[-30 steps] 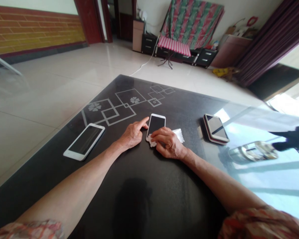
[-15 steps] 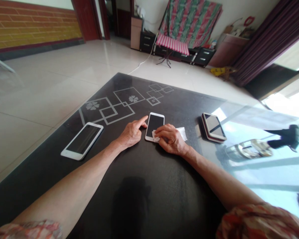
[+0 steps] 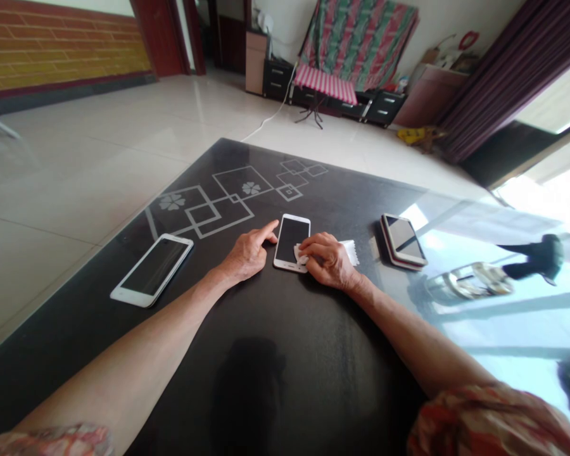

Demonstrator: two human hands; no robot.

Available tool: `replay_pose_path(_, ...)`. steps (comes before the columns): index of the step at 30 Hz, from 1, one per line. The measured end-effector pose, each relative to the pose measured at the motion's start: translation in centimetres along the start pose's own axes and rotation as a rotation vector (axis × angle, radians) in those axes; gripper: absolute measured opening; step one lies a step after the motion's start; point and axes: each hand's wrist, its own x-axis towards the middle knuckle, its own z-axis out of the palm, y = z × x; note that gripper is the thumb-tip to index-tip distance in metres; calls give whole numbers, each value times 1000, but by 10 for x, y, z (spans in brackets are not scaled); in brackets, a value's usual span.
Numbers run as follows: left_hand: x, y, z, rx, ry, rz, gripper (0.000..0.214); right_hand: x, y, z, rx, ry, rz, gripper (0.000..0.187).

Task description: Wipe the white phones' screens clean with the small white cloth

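A white smartphone [image 3: 287, 237] with a dark screen lies face up on the black table, between my two hands. Pinched in my right hand [image 3: 330, 261] is a white cloth [image 3: 349, 252] with a zigzag edge; its bunched part rests on the lower right of the phone's screen. My left hand [image 3: 249, 252] holds nothing. Its index finger stretches to the phone's left edge and appears to touch it, while the other fingers curl loosely.
A larger white phone [image 3: 152, 271] lies to the left. On the right sit stacked devices [image 3: 403, 239], the top one with a dark screen. Beyond them is a transparent container [image 3: 470, 283] with a black object [image 3: 534, 258] beside it. The table's far corner [image 3: 222, 140] faces the tiled floor.
My right hand and the cloth have slid a little to the right across the phone's lower screen. My left hand keeps its place at the phone's edge. The view has shifted slightly.
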Motion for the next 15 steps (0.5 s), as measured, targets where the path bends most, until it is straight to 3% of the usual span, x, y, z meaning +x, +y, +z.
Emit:
replay_pose_path(7,0,1,-1,3,-1,5,76,-4,-15,0,97,-75,-131,16)
replay_pose_path(15,1,3,-3,19,-5,3,75,-1,8,-6,-21,-5,27,17)
